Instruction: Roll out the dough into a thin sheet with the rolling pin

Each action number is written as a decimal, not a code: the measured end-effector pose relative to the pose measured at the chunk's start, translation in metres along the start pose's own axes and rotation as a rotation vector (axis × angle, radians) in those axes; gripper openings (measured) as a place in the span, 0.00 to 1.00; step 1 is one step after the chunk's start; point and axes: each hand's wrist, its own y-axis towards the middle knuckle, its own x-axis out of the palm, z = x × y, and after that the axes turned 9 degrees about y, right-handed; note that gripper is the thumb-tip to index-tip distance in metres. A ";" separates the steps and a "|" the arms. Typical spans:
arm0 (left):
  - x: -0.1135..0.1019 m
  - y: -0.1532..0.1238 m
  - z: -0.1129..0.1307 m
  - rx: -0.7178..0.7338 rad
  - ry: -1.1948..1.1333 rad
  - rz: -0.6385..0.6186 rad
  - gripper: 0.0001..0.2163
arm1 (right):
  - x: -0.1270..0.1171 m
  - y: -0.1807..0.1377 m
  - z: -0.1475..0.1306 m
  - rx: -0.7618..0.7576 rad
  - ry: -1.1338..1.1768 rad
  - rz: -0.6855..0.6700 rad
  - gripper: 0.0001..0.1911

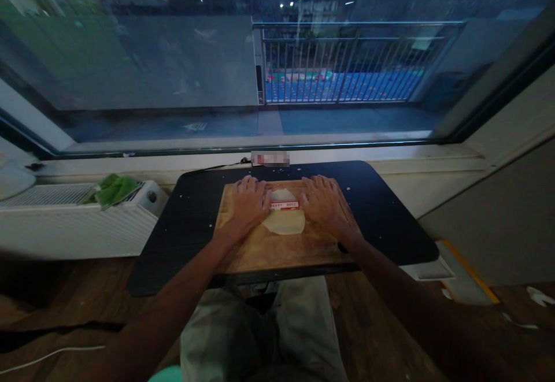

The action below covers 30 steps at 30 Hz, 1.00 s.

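Note:
A rolling pin [285, 204] with a red-and-white label around its middle lies across a thin, pale sheet of dough [286, 223]. The dough rests on a wooden board [277, 258] and shows both in front of the pin and behind it. My left hand [250, 201] lies flat over the pin's left end, fingers stretched toward the window. Over the right end, my right hand [321, 200] lies palm down in the same way. Both hands cover the pin's ends, so only its labelled middle shows between them.
The board sits on a black tabletop [390, 226] dotted with small pale crumbs. Behind it are a windowsill [411, 154] and a small box [270, 159] with a blurred print. A green cloth [115, 190] lies on a white radiator [78, 226] at left.

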 end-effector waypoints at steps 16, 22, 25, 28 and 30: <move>0.006 0.056 -0.015 0.027 0.004 -0.117 0.23 | 0.006 0.061 0.010 0.090 0.015 -0.206 0.31; 0.012 0.071 -0.018 0.039 0.006 -0.131 0.21 | 0.020 0.078 0.020 0.089 0.058 -0.216 0.32; 0.018 0.078 -0.020 0.055 0.011 -0.135 0.20 | 0.022 0.084 0.019 0.132 0.084 -0.182 0.30; 0.022 0.087 -0.023 0.083 -0.010 -0.163 0.20 | 0.018 0.091 0.016 0.158 0.118 -0.177 0.27; 0.022 0.092 -0.023 0.089 -0.030 -0.177 0.20 | 0.014 0.097 0.013 0.146 0.127 -0.191 0.26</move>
